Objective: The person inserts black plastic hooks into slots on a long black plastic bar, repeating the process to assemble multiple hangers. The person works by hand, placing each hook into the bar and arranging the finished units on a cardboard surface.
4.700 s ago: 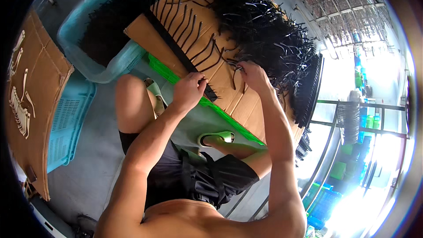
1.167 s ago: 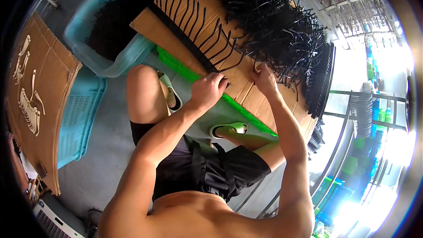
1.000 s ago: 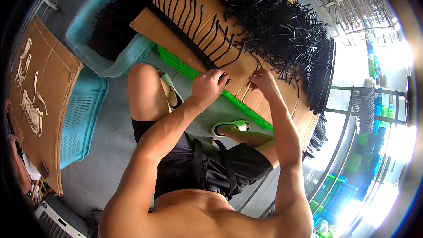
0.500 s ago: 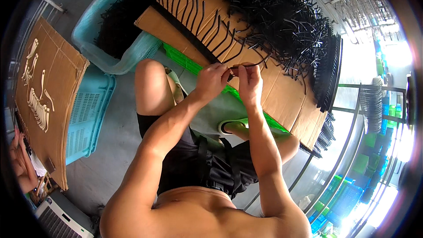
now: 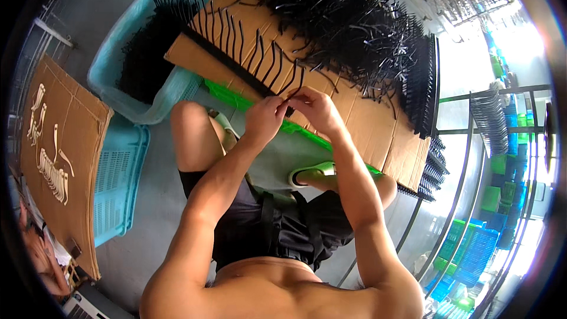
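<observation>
While a loose heap of black strips (image 5: 348,23) waits on the cardboard sheet (image 5: 378,136), one strip (image 5: 293,91) is pinched between left hand (image 5: 264,119) and right hand (image 5: 313,109), beside the row already laid (image 5: 242,53).

No label, sign, screen visible. Only flat brown cardboard sheet (image 5: 65,159) left of turquoise crate (image 5: 121,183), unfolded.

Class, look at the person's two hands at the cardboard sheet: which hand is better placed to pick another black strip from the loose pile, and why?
Probably the right hand. It lies nearer the loose pile of black strips, which spreads up and to its right on the cardboard sheet. The left hand sits on the side of the lined-up strips.
</observation>
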### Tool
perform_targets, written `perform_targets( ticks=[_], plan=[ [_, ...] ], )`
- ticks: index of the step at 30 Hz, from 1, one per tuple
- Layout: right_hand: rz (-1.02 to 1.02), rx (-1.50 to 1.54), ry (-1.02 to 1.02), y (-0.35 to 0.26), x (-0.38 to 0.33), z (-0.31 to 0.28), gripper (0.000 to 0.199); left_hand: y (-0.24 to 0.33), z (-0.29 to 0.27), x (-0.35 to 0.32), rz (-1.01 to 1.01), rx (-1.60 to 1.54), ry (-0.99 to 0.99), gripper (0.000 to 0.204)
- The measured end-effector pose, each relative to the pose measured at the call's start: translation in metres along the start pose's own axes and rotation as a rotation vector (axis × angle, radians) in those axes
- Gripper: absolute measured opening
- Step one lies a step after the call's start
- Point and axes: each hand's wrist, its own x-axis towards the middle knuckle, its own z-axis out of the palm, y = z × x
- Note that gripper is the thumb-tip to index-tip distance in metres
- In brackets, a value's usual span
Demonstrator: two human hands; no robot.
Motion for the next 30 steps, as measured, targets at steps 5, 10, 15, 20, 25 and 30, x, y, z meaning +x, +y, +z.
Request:
perform_targets(
  ticks=[5,10,15,20,25,30],
  plan=[
    [0.336,0.075,0.380,0.039,0.052,-0.058,0.027,-0.002,-0.006,0.004,-0.013,0.027,0.072,0.020],
    [0.353,-0.449,0.345,0.065,0.074,-0.053,0.034,0.001,-0.010,-0.001,0.058,0.017,0.065,0.013],
    [0.220,-0.881,0.306,0.058,0.027,-0.044,0.028,0.008,0.001,-0.010,0.076,-0.069,0.017,0.018],
    [0.567,0.256,0.244,0.025,-0.009,-0.041,0.024,0.005,0.005,-0.002,0.134,-0.046,0.059,0.011],
    [0.024,0.474,0.478,0.005,-0.022,0.014,0.014,0.005,0.001,0.003,0.218,-0.067,0.083,0.010],
    [-0.015,0.326,0.437,0.000,-0.026,0.034,0.011,0.004,0.000,0.003,0.187,-0.063,0.038,0.007]
  ],
)
